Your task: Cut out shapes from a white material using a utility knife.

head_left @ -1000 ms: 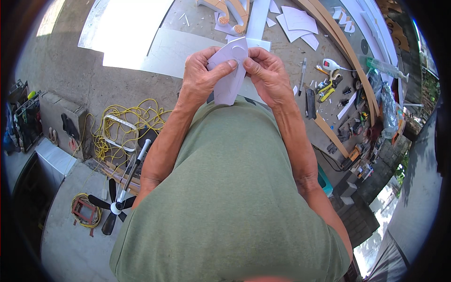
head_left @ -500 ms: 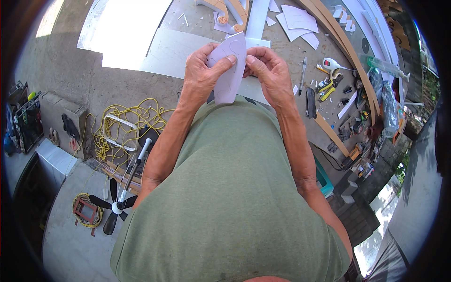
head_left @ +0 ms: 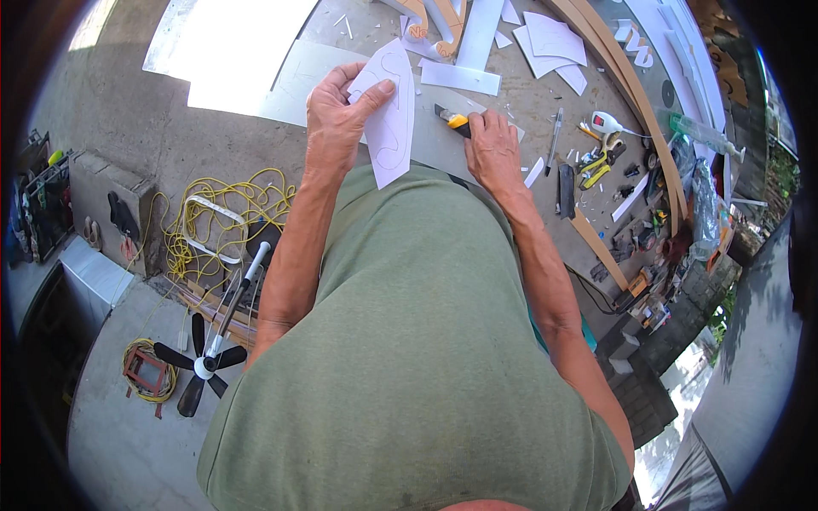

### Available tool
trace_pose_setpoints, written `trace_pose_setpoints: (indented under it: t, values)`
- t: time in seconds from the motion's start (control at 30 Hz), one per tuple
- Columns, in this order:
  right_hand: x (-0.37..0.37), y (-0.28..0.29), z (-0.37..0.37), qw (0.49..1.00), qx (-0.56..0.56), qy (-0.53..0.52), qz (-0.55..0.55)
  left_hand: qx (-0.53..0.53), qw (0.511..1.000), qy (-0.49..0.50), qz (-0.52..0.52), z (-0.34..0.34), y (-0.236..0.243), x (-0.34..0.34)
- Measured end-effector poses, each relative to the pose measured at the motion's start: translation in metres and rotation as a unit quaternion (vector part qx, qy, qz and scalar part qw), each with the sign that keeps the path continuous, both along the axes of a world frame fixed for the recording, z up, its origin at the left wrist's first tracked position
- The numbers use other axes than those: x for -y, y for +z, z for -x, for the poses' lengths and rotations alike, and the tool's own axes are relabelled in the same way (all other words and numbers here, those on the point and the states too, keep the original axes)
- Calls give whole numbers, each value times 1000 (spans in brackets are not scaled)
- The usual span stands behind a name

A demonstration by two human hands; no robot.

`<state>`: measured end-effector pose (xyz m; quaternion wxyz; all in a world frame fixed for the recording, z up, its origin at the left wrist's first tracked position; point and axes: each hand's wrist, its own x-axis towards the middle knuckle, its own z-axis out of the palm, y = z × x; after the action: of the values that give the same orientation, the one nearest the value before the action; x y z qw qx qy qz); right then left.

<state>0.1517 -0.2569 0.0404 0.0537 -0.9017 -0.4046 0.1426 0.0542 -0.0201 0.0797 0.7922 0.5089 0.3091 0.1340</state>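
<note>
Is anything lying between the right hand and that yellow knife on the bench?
Nothing visible does. The right hand already rests on the yellow utility knife, fingers on its handle. The left hand holds the white cut-out piece apart.

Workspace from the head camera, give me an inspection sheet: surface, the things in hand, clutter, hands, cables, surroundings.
Surface: grey worktable, dusty, strewn with offcuts.
Job's things: white pointed cutout with curved lines drawn on it, held up off the table; yellow and black utility knife lying on the table.
Clutter: white sheet scraps, pen, small hand tools along the right edge.
Grippers: left hand grips the cutout; right hand rests on the knife's handle end.
Cables: yellow cord coiled loosely on the floor; a smaller coil on a red frame.
Surroundings: concrete floor, black-bladed fan lying flat, grey box.
</note>
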Motion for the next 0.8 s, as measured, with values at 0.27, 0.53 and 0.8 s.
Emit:
trace_pose_setpoints:
  t: [0.27, 0.53, 0.8]
  values:
    - [7, 38, -3, 861, -447, -184, -156, -178, 898, -208, -344, 4, -49, -41]
    - [-30, 38, 11, 983, -156, 68, -64, -152, 824, -338, -428, -33, -67, -54]
    - [-51, 29, 9, 987, -8, 158, -1, -111, 817, -367, -431, -37, -66, -59]
